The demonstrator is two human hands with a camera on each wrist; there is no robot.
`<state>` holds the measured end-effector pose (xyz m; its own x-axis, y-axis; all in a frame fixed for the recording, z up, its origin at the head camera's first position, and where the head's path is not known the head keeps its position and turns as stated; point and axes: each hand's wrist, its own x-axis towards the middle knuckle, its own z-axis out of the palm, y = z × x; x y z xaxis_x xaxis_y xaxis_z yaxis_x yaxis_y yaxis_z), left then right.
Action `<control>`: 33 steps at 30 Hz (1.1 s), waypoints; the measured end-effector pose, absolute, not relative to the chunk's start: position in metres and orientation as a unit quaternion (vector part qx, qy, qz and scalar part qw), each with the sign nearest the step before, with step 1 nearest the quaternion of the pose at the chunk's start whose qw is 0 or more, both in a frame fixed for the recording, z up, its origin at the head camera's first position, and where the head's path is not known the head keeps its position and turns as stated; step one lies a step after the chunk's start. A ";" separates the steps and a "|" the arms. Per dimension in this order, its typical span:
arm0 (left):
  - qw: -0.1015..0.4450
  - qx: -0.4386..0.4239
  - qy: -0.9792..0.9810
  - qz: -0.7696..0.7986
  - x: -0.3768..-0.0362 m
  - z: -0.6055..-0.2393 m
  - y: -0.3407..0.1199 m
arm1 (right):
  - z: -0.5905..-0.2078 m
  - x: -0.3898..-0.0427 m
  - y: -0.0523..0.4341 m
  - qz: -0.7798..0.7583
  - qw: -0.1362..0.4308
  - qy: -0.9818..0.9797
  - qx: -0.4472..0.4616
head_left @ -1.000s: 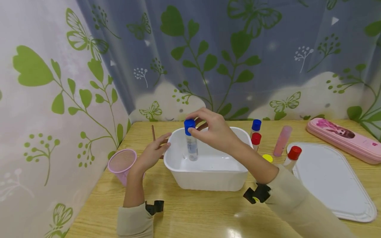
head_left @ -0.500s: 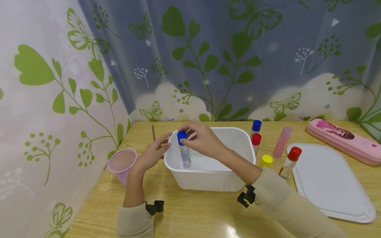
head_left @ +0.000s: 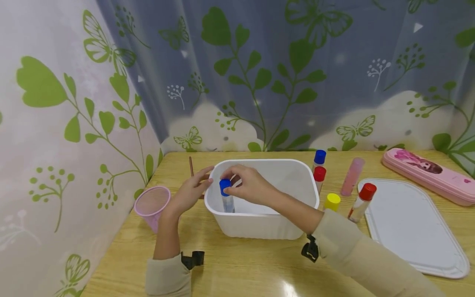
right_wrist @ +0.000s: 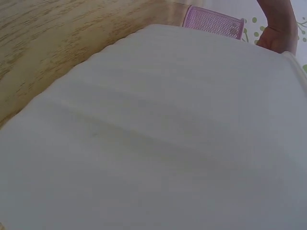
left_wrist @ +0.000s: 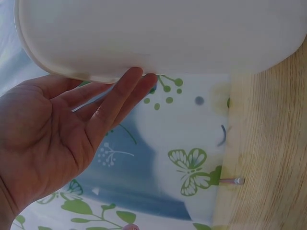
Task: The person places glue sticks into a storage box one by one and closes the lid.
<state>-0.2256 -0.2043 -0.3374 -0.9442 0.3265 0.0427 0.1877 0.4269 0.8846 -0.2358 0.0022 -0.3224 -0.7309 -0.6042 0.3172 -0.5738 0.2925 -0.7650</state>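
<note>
Pinching the blue screw cap of a clear plastic glue bottle (head_left: 226,195), the right hand (head_left: 249,186) holds it upright inside the white plastic tub (head_left: 259,225), at the tub's left end and low enough that only the cap and upper part of the bottle show above the near wall. Thumb and fingers curl round the cap, and the cream sleeve (head_left: 356,251) of that arm crosses the tub's right front corner.

Just left of that hand, the left hand (head_left: 188,192) lies against the outside of the tub's left wall with its fingers straight and close together; the left wrist view shows the fingertips (left_wrist: 136,79) touching the tub's rounded corner (left_wrist: 158,36) and the palm holding nothing. A pink mesh cup (head_left: 151,205) stands on the wooden table (head_left: 241,268) just left of the left wrist, and a thin brown stick (head_left: 191,166) lies beyond its fingers.

To the right of the right hand, past the tub's far wall, stand a blue-capped bottle (head_left: 318,159), a red-capped bottle (head_left: 319,176), a yellow-capped one (head_left: 332,201) and another red-capped bottle (head_left: 361,201), tilted, near a pink tube (head_left: 352,176). Further right lie a white tray (head_left: 412,227) and a pink pencil case (head_left: 430,173).
</note>
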 end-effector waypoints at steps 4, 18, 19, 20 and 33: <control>0.068 0.150 0.842 0.513 -0.225 -0.337 -0.204 | -0.324 -0.236 0.002 -0.458 0.036 0.807 -0.371; 0.075 0.154 0.838 0.518 -0.226 -0.338 -0.204 | -0.328 -0.238 0.001 -0.379 0.074 0.834 -0.393; 0.075 0.154 0.838 0.518 -0.226 -0.339 -0.204 | -0.328 -0.238 0.001 -0.377 0.075 0.835 -0.394; 0.075 0.153 0.839 0.517 -0.225 -0.339 -0.204 | -0.328 -0.238 0.001 -0.377 0.078 0.835 -0.393; 0.079 0.152 0.833 0.526 -0.228 -0.339 -0.204 | -0.328 -0.238 0.002 -0.362 0.113 0.827 -0.416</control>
